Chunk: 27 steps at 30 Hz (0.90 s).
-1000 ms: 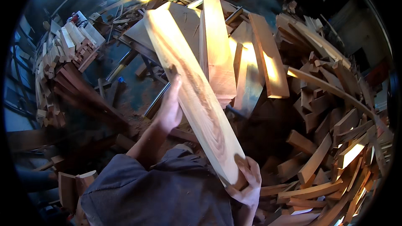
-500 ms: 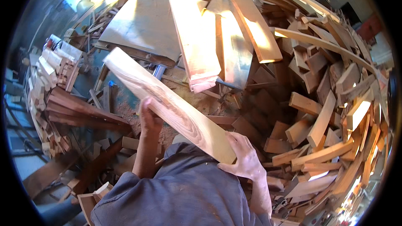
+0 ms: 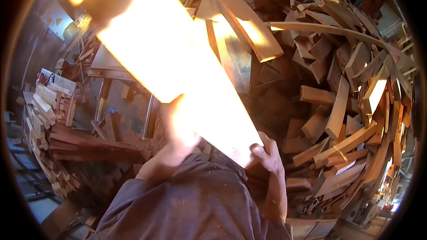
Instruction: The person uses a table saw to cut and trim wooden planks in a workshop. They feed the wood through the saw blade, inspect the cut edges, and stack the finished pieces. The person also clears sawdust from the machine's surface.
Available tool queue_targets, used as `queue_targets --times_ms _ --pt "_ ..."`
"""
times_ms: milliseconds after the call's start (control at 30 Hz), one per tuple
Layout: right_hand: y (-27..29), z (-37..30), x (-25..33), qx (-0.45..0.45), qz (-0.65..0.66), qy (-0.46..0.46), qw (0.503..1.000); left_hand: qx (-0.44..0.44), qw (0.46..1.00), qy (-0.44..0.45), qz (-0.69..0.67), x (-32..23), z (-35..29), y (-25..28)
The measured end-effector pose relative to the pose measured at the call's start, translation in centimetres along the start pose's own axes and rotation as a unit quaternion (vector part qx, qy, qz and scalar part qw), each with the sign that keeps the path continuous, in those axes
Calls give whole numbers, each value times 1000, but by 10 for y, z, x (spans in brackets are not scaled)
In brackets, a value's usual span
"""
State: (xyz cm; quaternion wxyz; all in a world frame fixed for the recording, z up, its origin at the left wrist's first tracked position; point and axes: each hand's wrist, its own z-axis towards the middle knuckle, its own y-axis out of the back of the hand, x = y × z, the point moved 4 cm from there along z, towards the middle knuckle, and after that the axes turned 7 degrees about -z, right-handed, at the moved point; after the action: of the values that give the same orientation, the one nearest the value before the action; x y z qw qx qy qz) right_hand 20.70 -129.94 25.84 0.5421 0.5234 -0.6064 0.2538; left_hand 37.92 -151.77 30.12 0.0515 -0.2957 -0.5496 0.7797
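Note:
A wide, pale wooden board (image 3: 200, 80) is raised in front of me, slanting from the upper left down to the lower right. Strong light washes out most of its face, so the grain cannot be read. My left hand (image 3: 180, 126) grips its left edge, partly lost in glare. At the board's near end, my right hand (image 3: 268, 153) is closed round the corner, thumb on the upper face. The board covers much of the bench area behind it.
Behind the raised board lies a loose brown plank (image 3: 247, 22). A large heap of offcuts (image 3: 331, 102) fills the right side. To the left are stacked wood strips (image 3: 46, 102) and dark reddish planks (image 3: 84, 144). A flat panel (image 3: 106, 62) shows partly beyond the board.
The board has come up closer to me, its far end rising into bright light. Both hands keep hold of it. It now hides the pale boards behind and most of the flat panel.

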Motion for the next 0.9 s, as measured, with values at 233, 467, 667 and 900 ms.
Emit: queue_targets --times_ms 233,467,667,900 --pt "65 -85 -179 -107 36 -120 986 -62 951 222 205 149 -6 -27" --pt "47 -76 -197 -23 38 -292 955 -220 886 208 351 208 -30 93" --pt "4 -25 -247 75 266 -356 893 -256 833 167 462 201 -23 130" --pt "-4 -4 -272 0 199 -328 923 -278 848 235 386 247 -15 185"
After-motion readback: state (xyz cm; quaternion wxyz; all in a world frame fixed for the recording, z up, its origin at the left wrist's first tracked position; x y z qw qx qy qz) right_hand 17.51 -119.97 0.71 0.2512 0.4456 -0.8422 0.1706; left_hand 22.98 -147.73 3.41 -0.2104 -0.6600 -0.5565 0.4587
